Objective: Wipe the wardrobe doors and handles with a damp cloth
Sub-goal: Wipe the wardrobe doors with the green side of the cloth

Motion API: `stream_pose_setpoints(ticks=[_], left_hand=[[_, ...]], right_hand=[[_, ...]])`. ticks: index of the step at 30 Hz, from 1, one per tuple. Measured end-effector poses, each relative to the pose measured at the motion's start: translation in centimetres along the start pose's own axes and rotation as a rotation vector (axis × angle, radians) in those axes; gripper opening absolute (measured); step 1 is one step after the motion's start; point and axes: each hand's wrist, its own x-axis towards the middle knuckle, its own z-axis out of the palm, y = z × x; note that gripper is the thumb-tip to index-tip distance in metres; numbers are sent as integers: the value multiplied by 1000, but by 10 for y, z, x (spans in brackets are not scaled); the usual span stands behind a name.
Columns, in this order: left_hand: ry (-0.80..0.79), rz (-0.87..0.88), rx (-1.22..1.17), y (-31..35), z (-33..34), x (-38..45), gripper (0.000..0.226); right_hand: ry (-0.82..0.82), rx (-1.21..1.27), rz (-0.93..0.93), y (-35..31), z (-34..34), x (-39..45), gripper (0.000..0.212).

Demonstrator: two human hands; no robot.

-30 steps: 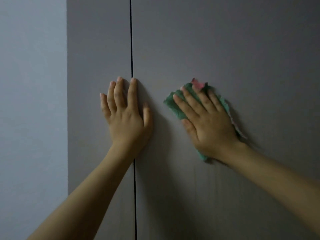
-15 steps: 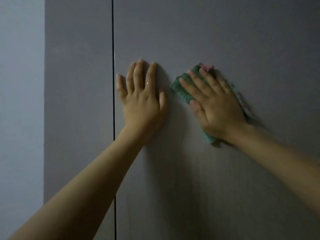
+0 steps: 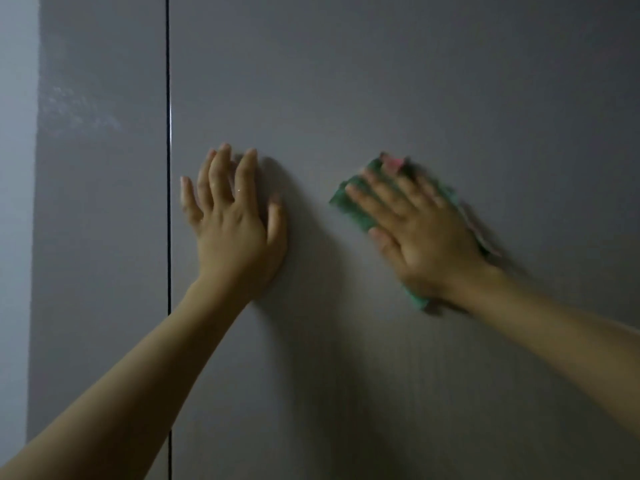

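Note:
Two grey wardrobe doors fill the view, a narrow left door and a wide right door, split by a dark vertical gap. My left hand lies flat on the right door just right of the gap, fingers straight and pointing up. My right hand presses a green cloth with a pink corner flat against the right door; its fingers are spread and straight. Most of the cloth is hidden under the hand. No handle shows.
A paler grey wall runs along the left edge beside the wardrobe. Faint streaks show on the upper part of the left door.
My right hand has slid the cloth to the right, away from my left hand. Earlier the left hand moved from over the gap fully onto the right door.

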Motion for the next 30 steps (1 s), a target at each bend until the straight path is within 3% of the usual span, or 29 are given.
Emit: stream_pose_setpoints(ticks=[3,5,7,12,14,16,19,21,23,26,30], left_hand=[[-11,-9,-35,21,2,1,64],[-29,-3,-34,35,7,1,66],[-17,12,-39,49,14,0,69],[-8,56,-39,80,32,1,67],[-23,84,-33,90,37,2,66],[-53,93,-7,96,41,2,66],[-51,74,11,99,44,1,70],[-25,44,2,105,45,-1,71],[-12,30,-4,114,47,-3,69],[-12,72,-2,127,50,-3,70],[-56,97,-26,148,57,-6,72]], right_hand=[[99,-42,318,47,0,18,53],[138,-45,467,44,4,22,53],[155,-30,428,25,5,12,53],[14,-5,15,44,-11,-29,52],[31,-28,79,77,-13,-23,53],[71,-46,273,106,-14,-12,53],[119,-53,470,108,-10,-7,54],[135,-35,390,90,-10,-23,53],[81,-12,181,77,-12,-51,52],[25,-16,23,104,-22,-67,52],[104,-50,368,149,-22,-54,52]])
